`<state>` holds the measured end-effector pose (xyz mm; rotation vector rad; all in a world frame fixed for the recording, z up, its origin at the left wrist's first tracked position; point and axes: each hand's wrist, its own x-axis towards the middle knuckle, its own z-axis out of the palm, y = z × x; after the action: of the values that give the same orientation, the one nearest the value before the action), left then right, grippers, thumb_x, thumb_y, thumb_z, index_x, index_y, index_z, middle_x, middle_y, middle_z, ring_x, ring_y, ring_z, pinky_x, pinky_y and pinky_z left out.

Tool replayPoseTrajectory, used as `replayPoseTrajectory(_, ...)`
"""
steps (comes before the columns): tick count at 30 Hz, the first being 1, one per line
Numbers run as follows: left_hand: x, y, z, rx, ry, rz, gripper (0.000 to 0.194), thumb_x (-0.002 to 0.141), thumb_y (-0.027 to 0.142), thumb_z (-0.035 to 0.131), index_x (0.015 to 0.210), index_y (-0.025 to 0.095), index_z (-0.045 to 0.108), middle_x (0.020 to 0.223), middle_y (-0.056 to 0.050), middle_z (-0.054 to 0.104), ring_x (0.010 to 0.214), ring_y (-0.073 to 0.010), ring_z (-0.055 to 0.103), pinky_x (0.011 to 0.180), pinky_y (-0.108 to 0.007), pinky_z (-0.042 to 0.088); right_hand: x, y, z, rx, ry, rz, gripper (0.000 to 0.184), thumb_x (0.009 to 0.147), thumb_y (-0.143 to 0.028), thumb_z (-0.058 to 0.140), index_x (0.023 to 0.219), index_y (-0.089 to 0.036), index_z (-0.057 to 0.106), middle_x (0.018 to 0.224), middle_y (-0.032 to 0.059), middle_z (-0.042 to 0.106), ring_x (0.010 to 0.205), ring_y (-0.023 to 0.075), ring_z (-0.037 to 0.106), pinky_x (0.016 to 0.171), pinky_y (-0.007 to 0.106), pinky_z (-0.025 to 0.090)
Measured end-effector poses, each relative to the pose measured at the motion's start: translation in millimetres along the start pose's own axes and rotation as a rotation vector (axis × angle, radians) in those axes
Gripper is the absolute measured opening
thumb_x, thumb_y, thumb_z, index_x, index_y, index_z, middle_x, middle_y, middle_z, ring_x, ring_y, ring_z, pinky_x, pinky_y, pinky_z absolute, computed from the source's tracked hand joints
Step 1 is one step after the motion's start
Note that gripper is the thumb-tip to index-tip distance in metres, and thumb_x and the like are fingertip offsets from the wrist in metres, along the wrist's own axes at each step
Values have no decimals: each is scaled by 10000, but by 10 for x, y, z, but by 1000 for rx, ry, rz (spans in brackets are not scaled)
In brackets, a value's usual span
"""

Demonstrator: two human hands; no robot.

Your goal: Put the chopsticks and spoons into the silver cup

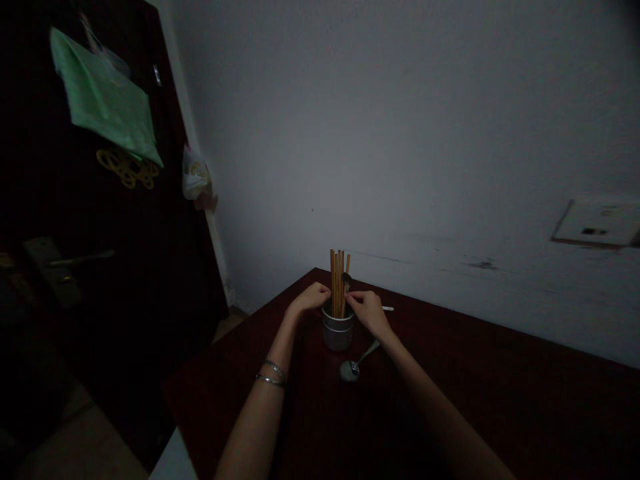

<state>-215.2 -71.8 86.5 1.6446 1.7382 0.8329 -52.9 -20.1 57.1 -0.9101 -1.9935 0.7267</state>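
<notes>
Dark red tabletop (450, 353) bears a silvery cup (337, 335) of slim tan chopsticks (337, 283).

Head-worn view, forward and down.

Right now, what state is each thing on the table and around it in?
Metal cup: upright on the table.
Chopsticks: standing in the cup.
Dark spoon: bowl upward among the chopsticks, at the right hand's fingertips.
Silver spoon: lying on the table.
White handle: mostly hidden behind the right hand.
Green cloth: hanging at the door.
Plastic bag: hanging.
</notes>
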Motion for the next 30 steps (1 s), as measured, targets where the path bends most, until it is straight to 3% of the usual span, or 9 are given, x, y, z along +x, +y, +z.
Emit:
replayPoseTrajectory(17,-16,1,-19,-11,-18,16,231,710,288,382,642,133,539,497,34,442,432,-91,426,408,-204,396,0,-174,-229,-77,29,9,302,778,-347,488,814,-175,734,807,78,719,744,228,664,635,266,460)
replayPoseTrajectory(23,-12,-16,-14,-15,-13,10,267,717,305,397,681,118,583,524,24,481,452,-86,431,431,-193,384,23,-331,-444,17,105,-65,345,779,-366,471,761,-141,732,739,37,716,737,242,654,646,284,464)
replayPoseTrajectory(27,-1,-39,-28,-19,3,-1,272,715,310,427,726,107,608,549,14,518,484,-87,450,450,-180,372,44,-423,-612,163,220,-44,305,742,-365,530,780,-135,727,813,69,718,809,245,650,730,325,480)
replayPoseTrajectory(30,5,-60,-45,-16,13,29,279,714,317,447,741,102,622,574,7,542,496,-88,461,452,-177,365,29,-531,-765,283,264,-21,326,730,-396,548,772,-123,721,808,99,713,789,235,652,688,337,505)
